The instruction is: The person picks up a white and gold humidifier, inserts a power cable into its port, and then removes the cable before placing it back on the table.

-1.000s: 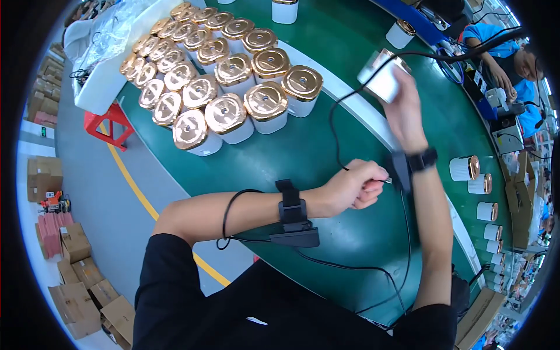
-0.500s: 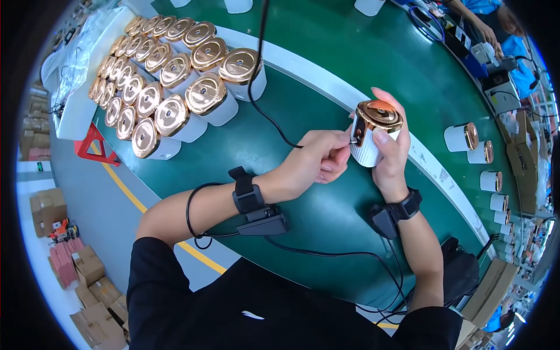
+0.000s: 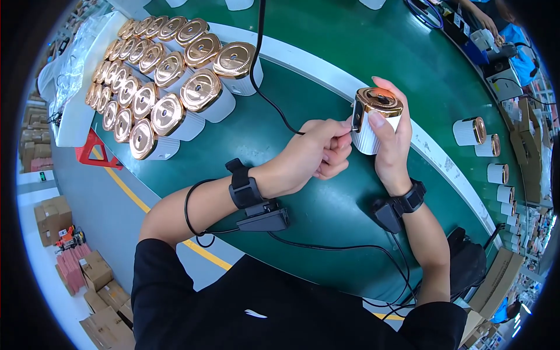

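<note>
Gripping white gold-lidded canister, both hands, cable alongside.

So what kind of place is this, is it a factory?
Most likely yes, a factory assembly line. A long green work table carries rows of the same white jars with shiny gold lids, cardboard boxes sit on the floor, and another person works further along.

Both forearms are extended upward from the lower edge, each strapped with a black wristband. The left hand is curled, its thumb and forefinger pinched together near the right hand. The right hand is raised upright, fingers wrapped closed in a grip, thumb pressed forward.
</note>
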`<state>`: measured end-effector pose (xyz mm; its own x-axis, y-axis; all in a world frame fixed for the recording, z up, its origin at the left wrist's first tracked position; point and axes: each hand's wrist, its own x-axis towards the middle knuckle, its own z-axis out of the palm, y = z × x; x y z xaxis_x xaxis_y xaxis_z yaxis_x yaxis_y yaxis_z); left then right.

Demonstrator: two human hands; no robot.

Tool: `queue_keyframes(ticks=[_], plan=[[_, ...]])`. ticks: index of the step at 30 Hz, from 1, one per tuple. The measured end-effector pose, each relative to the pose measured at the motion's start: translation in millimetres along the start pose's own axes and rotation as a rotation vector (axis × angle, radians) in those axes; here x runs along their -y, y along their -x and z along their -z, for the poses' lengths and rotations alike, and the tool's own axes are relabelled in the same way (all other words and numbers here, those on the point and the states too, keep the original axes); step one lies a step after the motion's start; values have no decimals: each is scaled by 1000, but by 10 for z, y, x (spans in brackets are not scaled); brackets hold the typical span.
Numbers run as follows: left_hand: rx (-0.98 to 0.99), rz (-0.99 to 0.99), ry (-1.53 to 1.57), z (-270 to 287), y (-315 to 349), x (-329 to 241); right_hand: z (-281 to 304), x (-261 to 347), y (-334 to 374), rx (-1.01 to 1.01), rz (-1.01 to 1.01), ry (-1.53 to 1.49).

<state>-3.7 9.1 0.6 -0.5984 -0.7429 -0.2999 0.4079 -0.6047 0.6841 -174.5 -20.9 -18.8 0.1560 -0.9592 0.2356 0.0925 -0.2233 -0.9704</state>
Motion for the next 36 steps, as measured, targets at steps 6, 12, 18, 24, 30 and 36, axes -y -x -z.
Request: queue_keyframes(ticks=[6,12,18,24,30,36], plan=[[-45,-4,-12,-42,26,11,-56,47,48,-21,-10,17],[53,51,84,17,12,-25,-71,121,64,-64,-121,-4],[-41,-12,-68,-90,60,0,-76,172,81,-23,-151,56],[-89,-25,-83,-107,86,20,-124,213,91,-11,-73,162],[-46,-63,-110,-85,62,19,-81,181,104,-18,-319,-138],[-8,-28,-49,-35,13,32,9,239,7,57,-181,124]])
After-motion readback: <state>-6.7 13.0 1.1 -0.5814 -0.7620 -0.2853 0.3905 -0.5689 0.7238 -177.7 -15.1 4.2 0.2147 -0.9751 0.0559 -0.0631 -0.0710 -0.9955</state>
